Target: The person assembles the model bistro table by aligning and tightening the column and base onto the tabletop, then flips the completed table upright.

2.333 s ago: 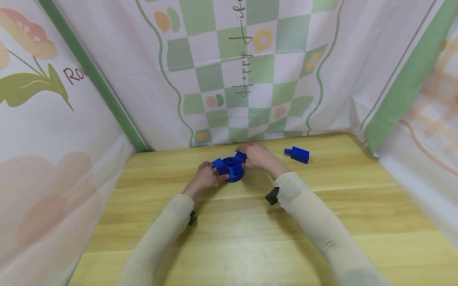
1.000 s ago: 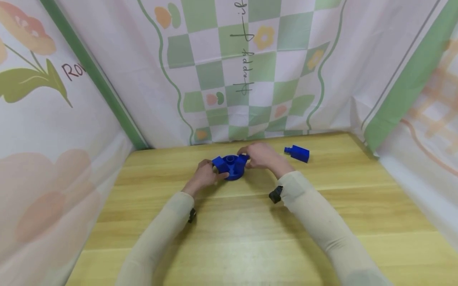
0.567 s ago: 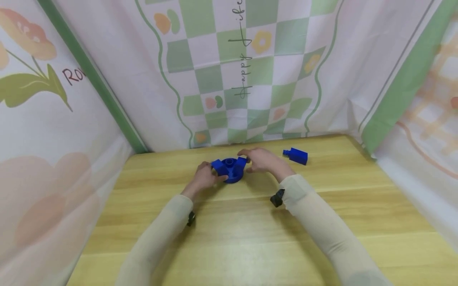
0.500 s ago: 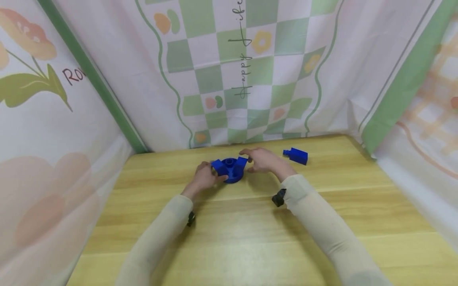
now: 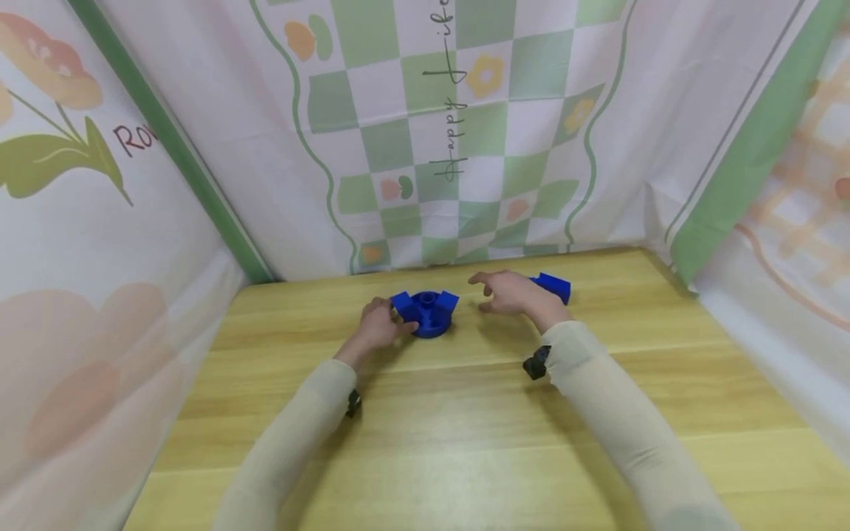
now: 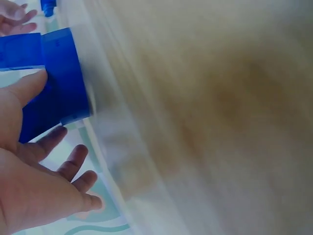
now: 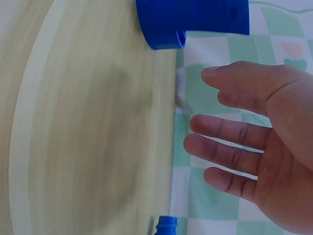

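Note:
A round blue plastic base (image 5: 433, 329) sits on the table with a central ring and two slanted blocks, the left block (image 5: 402, 302) and the right block (image 5: 447, 303). My left hand (image 5: 380, 325) holds its left side; in the left wrist view the thumb lies over the blue part and the other fingers spread below. Right of the base, my right hand (image 5: 510, 293) is apart from it. The right wrist view shows that hand (image 7: 264, 142) with loosely bent fingers and nothing in them. Behind it lies a loose blue block (image 5: 556, 286), its narrow stem mostly hidden.
The wooden table (image 5: 425, 442) reaches back to a hanging cloth (image 5: 458, 147) with green checks. Printed cloth walls (image 5: 80, 295) stand at both sides. Small black cameras, such as the right one (image 5: 536, 363), sit under the wrists.
My right hand has let go of the right block and moved right, now partly covering the loose blue block. My left hand stays at the base.

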Demonstrator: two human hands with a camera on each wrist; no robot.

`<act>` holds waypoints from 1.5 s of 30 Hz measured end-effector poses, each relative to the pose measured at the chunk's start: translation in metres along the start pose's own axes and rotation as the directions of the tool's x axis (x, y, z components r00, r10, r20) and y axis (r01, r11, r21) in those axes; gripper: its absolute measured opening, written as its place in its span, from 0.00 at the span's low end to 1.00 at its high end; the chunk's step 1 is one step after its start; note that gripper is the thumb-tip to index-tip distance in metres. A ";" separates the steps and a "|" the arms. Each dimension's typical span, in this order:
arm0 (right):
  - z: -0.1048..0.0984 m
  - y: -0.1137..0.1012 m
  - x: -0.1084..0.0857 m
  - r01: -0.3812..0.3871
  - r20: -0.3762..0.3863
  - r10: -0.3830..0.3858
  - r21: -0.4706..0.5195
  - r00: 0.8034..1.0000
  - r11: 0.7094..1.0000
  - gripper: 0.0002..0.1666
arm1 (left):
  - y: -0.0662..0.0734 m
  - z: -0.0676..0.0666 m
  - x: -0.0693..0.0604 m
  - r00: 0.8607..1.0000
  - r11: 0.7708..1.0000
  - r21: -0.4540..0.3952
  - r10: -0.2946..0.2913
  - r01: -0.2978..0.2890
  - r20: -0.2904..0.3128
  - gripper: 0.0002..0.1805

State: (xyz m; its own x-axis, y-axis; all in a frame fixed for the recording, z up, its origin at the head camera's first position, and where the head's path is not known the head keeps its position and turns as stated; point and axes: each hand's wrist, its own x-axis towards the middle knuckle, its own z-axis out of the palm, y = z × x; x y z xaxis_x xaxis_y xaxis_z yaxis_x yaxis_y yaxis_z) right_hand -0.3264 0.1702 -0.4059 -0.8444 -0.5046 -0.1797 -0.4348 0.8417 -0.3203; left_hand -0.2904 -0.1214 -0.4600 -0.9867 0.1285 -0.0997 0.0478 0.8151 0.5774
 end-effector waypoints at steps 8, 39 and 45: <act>0.002 0.010 -0.005 -0.026 -0.009 0.026 0.002 1.000 1.000 0.34 | -0.003 0.002 0.001 1.000 0.999 -0.033 0.001 -0.001 0.005 0.42; -0.005 0.032 -0.017 -0.018 -0.080 0.015 -0.041 0.997 0.999 0.31 | 0.000 0.004 0.001 0.999 0.999 0.048 0.023 -0.022 -0.026 0.31; -0.004 0.036 -0.017 -0.013 -0.083 0.011 -0.032 0.996 0.999 0.31 | 0.002 0.002 0.002 0.997 0.995 0.087 0.046 -0.041 -0.067 0.27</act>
State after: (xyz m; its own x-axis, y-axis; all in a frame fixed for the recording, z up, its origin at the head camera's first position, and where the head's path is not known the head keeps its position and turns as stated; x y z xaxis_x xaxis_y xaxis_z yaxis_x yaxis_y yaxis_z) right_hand -0.3295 0.2099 -0.4105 -0.8721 -0.4779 -0.1050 -0.4334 0.8541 -0.2877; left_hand -0.2922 -0.1186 -0.4609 -0.9916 0.1283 -0.0185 0.1011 0.8550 0.5087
